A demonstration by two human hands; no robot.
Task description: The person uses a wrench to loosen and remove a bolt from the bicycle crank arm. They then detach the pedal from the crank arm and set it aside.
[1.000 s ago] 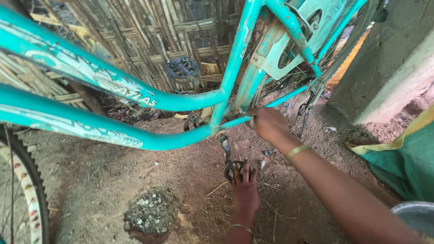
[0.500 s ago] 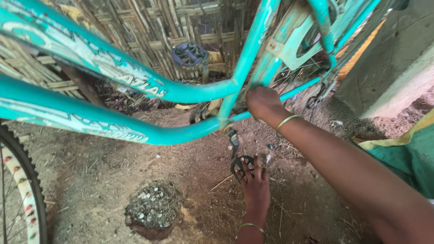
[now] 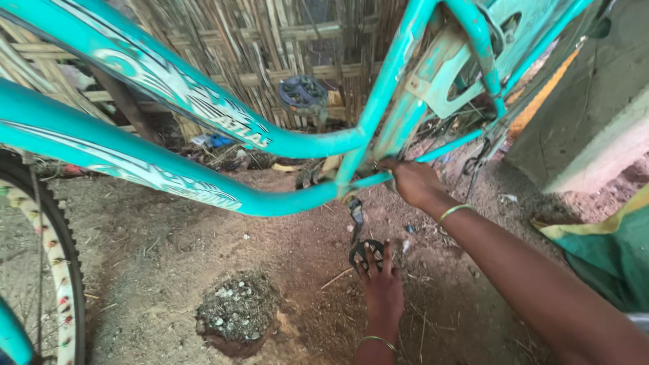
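A turquoise bicycle frame [image 3: 169, 179] stands across the view on bare dirt. My left hand [image 3: 383, 290] reaches up from the bottom edge, a bangle on its wrist, and its fingers hold the near black pedal [image 3: 365, 253], which hangs low on its crank arm [image 3: 355, 215]. My right hand [image 3: 414, 182], also wearing a bangle, comes in from the lower right. It is closed around the thin lower tube [image 3: 446, 150] just behind the bottom bracket. Whether it holds anything else I cannot tell. The far pedal [image 3: 304, 91] shows beyond the frame.
A tyre with a patterned rim [image 3: 57, 270] fills the left edge. A stony lump [image 3: 236, 314] sits in the dirt in front. A woven bamboo fence [image 3: 270, 47] is behind, a concrete wall [image 3: 595, 101] at right, and green cloth [image 3: 602, 250] beside it.
My view has shifted a little, so the frame sits differently in the picture. Both hands stay where they were, the left on the pedal and the right at the lower tube.
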